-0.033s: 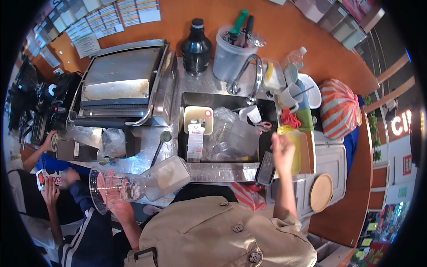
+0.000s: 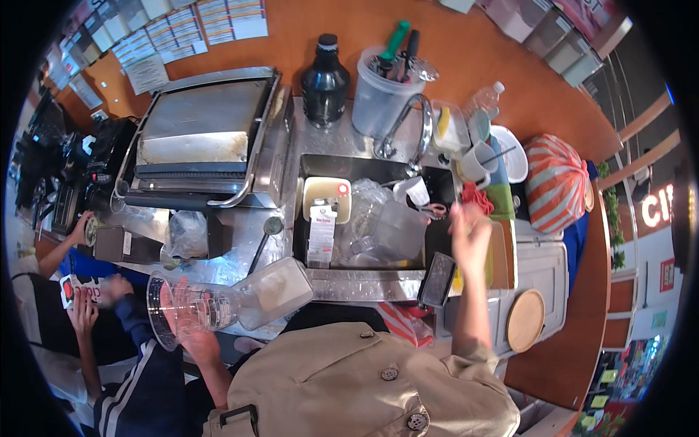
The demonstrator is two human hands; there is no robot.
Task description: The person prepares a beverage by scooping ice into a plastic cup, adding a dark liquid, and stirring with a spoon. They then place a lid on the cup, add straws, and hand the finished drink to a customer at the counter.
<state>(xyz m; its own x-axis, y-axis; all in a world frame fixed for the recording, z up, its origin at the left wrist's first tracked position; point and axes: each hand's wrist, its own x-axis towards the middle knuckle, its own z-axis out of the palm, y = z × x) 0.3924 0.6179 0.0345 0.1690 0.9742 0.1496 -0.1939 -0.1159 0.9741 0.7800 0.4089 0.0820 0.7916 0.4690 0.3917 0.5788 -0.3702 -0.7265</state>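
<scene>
My left hand (image 2: 195, 331) is wrapped round a clear plastic jug (image 2: 200, 312) with printed markings, tilted on its side with its wide rim to the left. Against its narrower end lies a clear boxy container (image 2: 277, 291); whether the two are joined I cannot tell. My right hand (image 2: 472, 239) reaches out past the sink's right edge, slightly blurred, fingers apart and apparently empty. Just beyond its fingertips is a red cloth (image 2: 477, 197). A clear yellowish tub (image 2: 499, 255) sits partly behind that hand, and a dark rectangular tray (image 2: 437, 280) leans beside the wrist.
The metal sink (image 2: 364, 285) holds a carton (image 2: 320, 237), a cream tub (image 2: 342, 207) and clear containers. Behind it stand a faucet (image 2: 422, 124), a bucket of utensils (image 2: 386, 98) and a dark bottle (image 2: 325, 84). A press grill (image 2: 200, 131) stands left; another person's hands (image 2: 84, 309) are nearby.
My right hand has shifted slightly right and away from me, towards the red cloth, covering the yellow item by its fingertips. My left hand and the jug are nearly still.
</scene>
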